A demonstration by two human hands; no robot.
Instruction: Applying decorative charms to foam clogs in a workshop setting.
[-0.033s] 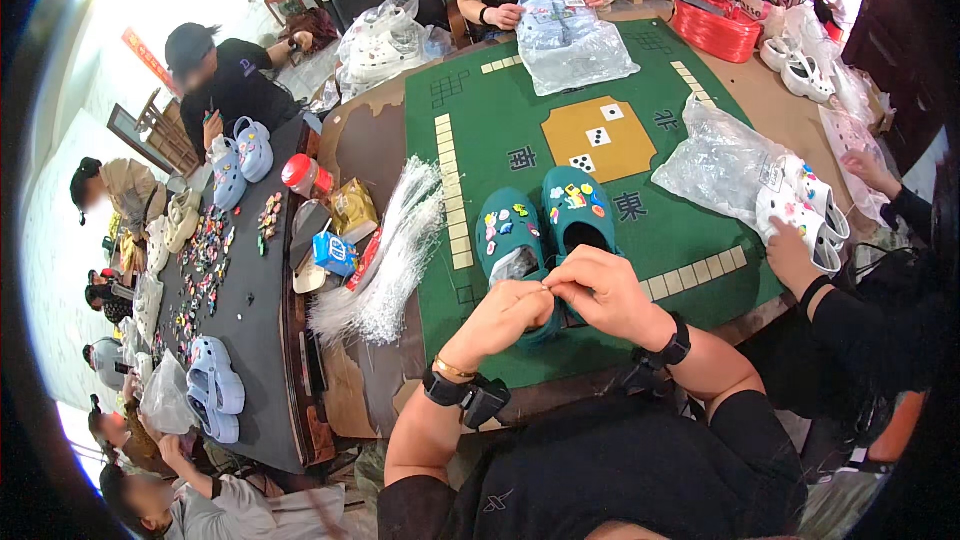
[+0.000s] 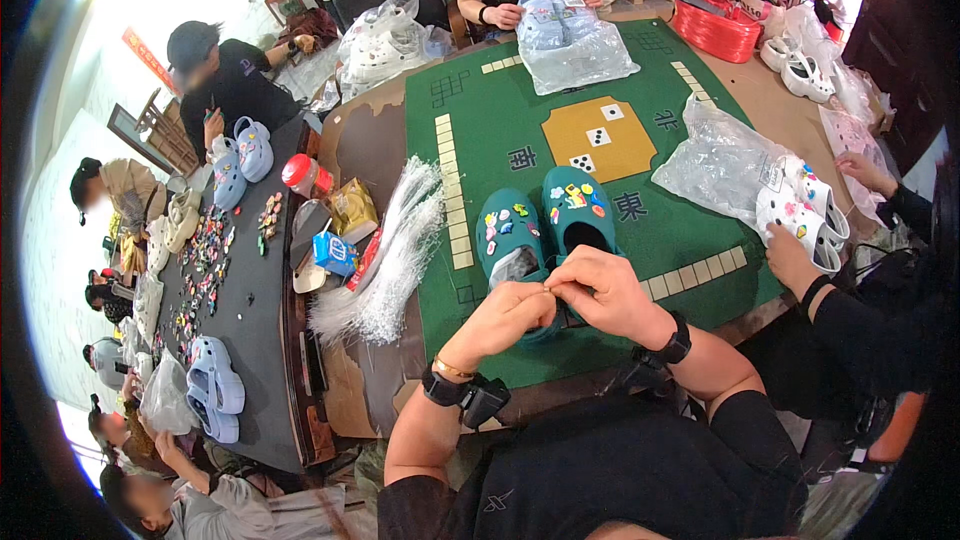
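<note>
A pair of dark green clogs stands side by side on the green table mat, toes away from me. Colourful charms decorate both the left clog (image 2: 508,228) and the right clog (image 2: 578,202). Over their heel ends, my left hand (image 2: 512,312) and my right hand (image 2: 600,287) meet fingertip to fingertip. Both are closed in a pinch; whatever they grip is too small to make out. My fingers hide part of the heels. Left of the mat lies a loose bundle of thin white plastic ties (image 2: 385,265).
A plastic-wrapped pair of clogs (image 2: 570,40) is in a person's hands across the table. At right, another person's hand touches white clogs (image 2: 795,215) beside a clear bag (image 2: 715,155). A red-lidded jar (image 2: 306,176), blue packet (image 2: 335,253) and charm-strewn dark table (image 2: 265,340) are left.
My hands and the green clogs stay in place. The hand at the right has shifted slightly on the white clogs, and people at the left have moved a little.
</note>
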